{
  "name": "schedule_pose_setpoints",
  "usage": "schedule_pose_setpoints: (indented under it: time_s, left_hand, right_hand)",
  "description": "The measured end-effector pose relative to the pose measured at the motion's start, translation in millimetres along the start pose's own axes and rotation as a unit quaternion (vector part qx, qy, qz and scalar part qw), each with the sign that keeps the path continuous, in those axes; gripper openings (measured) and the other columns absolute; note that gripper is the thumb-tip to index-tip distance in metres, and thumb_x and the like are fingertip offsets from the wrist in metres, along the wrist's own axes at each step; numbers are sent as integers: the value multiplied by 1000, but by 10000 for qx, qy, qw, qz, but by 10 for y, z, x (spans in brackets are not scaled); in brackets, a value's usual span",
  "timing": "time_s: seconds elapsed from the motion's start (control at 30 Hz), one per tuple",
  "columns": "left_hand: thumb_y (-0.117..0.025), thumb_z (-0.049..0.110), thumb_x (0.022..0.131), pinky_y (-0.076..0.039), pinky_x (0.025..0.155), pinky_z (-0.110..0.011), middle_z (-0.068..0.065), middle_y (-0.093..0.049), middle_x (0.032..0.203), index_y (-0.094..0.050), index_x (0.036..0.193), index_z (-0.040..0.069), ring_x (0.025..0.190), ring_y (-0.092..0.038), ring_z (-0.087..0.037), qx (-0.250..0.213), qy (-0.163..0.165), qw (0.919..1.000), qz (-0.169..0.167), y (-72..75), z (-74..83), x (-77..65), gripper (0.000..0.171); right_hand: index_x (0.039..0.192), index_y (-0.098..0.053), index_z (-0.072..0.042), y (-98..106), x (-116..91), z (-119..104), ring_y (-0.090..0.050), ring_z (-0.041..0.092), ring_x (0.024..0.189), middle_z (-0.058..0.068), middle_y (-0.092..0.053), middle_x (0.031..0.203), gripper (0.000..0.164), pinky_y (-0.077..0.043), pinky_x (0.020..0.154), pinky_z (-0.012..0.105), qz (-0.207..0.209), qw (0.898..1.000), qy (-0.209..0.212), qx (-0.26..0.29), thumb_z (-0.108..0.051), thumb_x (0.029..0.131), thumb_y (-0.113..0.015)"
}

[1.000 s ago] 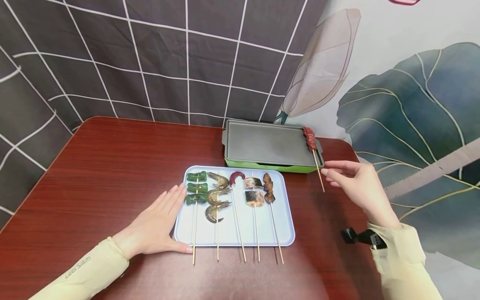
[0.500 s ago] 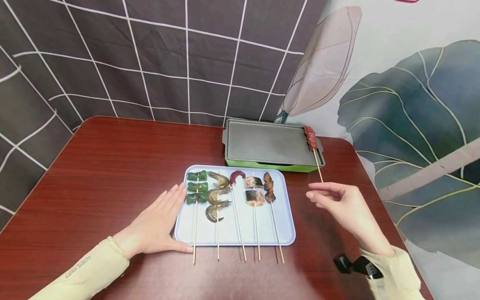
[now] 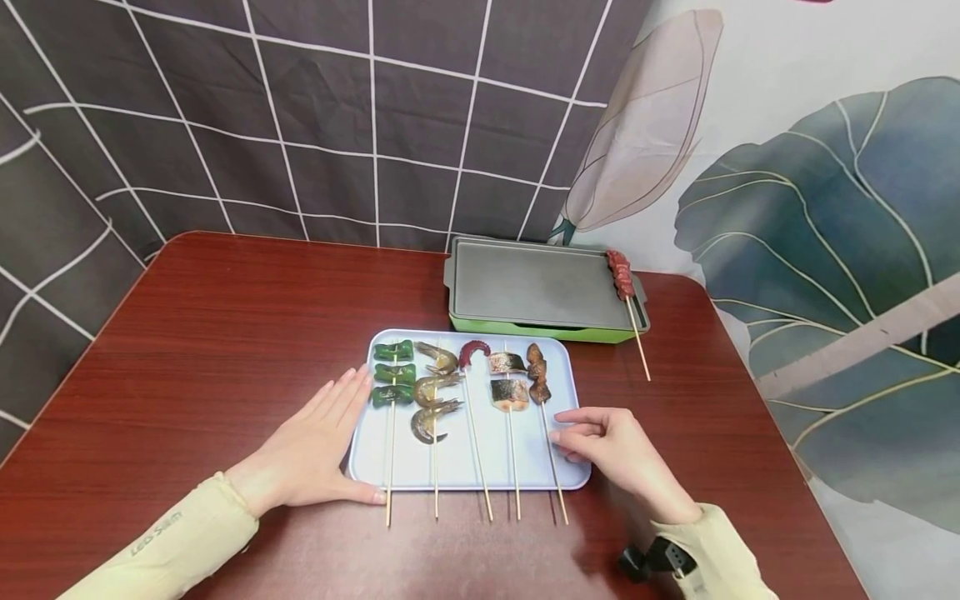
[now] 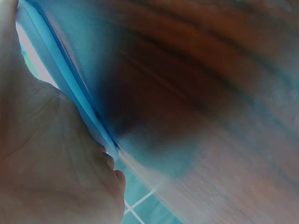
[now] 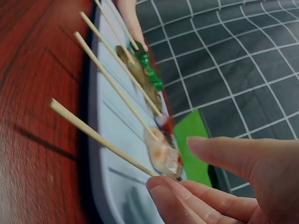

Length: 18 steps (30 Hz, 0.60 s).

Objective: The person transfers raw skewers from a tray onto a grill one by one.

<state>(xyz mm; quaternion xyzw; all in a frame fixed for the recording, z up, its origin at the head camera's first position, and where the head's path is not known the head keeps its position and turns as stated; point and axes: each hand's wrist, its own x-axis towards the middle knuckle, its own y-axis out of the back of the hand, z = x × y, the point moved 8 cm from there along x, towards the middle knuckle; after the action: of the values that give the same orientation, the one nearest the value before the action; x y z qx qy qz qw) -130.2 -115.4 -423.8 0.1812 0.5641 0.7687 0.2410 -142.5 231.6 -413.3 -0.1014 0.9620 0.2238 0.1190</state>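
A pale blue tray [image 3: 465, 475] lies on the table with several skewers on it: green pepper [image 3: 393, 375], shrimp [image 3: 435, 392], a dark red curled tentacle-like piece [image 3: 474, 352], fish chunks [image 3: 509, 395] and brown meat [image 3: 537, 375]. My left hand [image 3: 307, 450] rests flat along the tray's left edge, fingers straight, thumb at the near corner. Over the tray's right side, my right hand [image 3: 611, 446] has its fingertips beside the stick of the brown meat skewer. In the right wrist view its thumb and fingers [image 5: 168, 198] are apart, close to that stick; contact is unclear.
Behind the tray stands a green grill [image 3: 540, 331] with a flat grey top. A red meat skewer [image 3: 621, 275] lies on its right end, its stick overhanging the front. A gridded dark cloth [image 3: 315, 108] hangs behind the wooden table [image 3: 225, 325].
My right hand has moved left and nearer, away from the red meat skewer's stick to the brown meat skewer on the tray. The left hand and the skewers have stayed in place.
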Motion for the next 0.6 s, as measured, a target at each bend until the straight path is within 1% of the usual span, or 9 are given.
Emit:
schedule_pose_setpoints:
  time_s: [0.1,0.23,0.37,0.47,0.6]
  left_hand:
    - [-56,92,71,-16,122,-49,-28,-14,164,-19,156,-13,151,-16,-40,-10,10,10000,-9,-10,-8,1,140]
    - [-56,92,71,-16,123,-49,-27,-13,165,-18,156,-12,152,-15,-40,-20,18,10000,-13,-24,-16,4,140]
    - [-56,92,71,-16,122,-50,-27,-13,165,-18,157,-12,152,-15,-39,-35,24,10000,-2,-26,-18,3,141]
    - [-55,93,71,-16,122,-50,-27,-13,165,-18,157,-12,152,-15,-39,-20,20,10000,3,-26,-16,3,141]
    - [-55,93,71,-16,122,-49,-27,-13,165,-18,157,-12,152,-15,-39,-14,22,10000,-2,-24,-16,-1,140]
  right_hand:
    - [114,-70,11,-53,50,28,-72,21,69,14,-75,83,35,-61,63,30,6,10000,-28,28,-10,88,-80]
    - [111,-70,10,-103,87,43,-69,19,62,11,-73,75,32,-58,57,27,3,9998,39,-175,-9,87,-80]
    - [112,-70,11,-139,85,33,-68,19,61,9,-71,72,30,-58,56,28,32,9993,176,-336,-6,88,-78]
    - [112,-69,12,-145,82,44,-68,20,60,10,-70,72,28,-60,57,29,113,9995,164,-254,-2,88,-76]
    - [114,-66,15,-141,82,59,-68,19,60,12,-70,75,29,-60,56,30,172,9997,160,35,4,88,-73]
